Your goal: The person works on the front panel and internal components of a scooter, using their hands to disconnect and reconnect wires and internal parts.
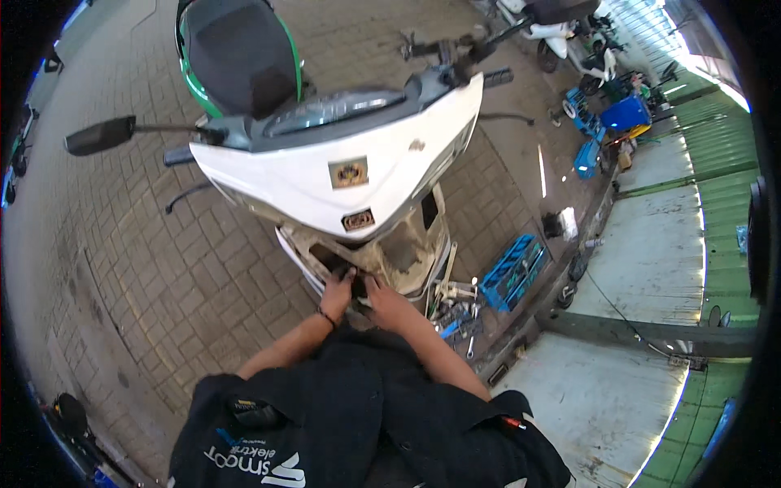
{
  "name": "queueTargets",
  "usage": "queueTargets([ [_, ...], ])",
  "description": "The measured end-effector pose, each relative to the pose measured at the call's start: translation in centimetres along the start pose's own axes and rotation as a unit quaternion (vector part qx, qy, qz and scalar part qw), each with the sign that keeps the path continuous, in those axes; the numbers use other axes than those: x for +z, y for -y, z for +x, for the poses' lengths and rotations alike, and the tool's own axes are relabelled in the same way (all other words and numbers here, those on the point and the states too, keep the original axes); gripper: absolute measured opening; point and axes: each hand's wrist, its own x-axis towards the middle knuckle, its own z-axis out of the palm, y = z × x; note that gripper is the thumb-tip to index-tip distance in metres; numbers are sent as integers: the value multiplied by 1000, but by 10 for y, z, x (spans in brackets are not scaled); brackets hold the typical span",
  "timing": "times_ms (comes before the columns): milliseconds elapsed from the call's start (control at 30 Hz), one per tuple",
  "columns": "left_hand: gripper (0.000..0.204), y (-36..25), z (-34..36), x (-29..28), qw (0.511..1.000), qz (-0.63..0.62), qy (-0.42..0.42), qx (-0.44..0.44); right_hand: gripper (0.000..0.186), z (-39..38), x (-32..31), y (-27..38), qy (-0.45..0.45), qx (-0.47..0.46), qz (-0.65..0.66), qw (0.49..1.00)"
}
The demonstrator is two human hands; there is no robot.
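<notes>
A white electric scooter [301,183] stands in front of me, its lower front uncovered so that a dusty inner frame [399,254] shows. Both my hands reach into the dark gap there, close side by side. My left hand [337,296], with a dark band at the wrist, has its fingers bent in at the gap's left part. A little to its right, my right hand [386,304] curls its fingers inward too. Whatever the fingertips pinch is too small and dark to make out.
Right of the scooter lie loose wrenches and other hand tools [462,319] on the brick paving, beside a blue toolbox [514,273]. A metal wall [643,244] runs along the right. More scooters [569,45] and blue bins [625,114] stand at the far right.
</notes>
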Motion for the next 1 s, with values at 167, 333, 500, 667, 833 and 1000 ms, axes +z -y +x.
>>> queueTargets([
  [167, 34, -11, -4, 1, 986, 166, 14, -1, 20, 8, -160, -25, -366, -14, 129, 921],
  [333, 33, -35, -14, 12, 966, 231, -29, 114, 18, 107, -333, -30, -512, -138, -38, 847],
  [500, 39, 8, 4, 8, 978, 151, -77, 118, 29, 228, -372, -36, -25, 5, 117, 993],
  [667, 48, -37, -22, 21, 980, 140, -136, 47, 39, 293, -376, -99, 134, -91, -38, 986],
  [833, 54, -24, -24, 28, 978, 50, -202, -30, 41, 226, -401, -15, 165, -161, -102, 968],
  [1000, 56, 39, -6, 12, 975, -46, -218, -17, 34, 335, -357, -68, 222, -203, -119, 946],
])
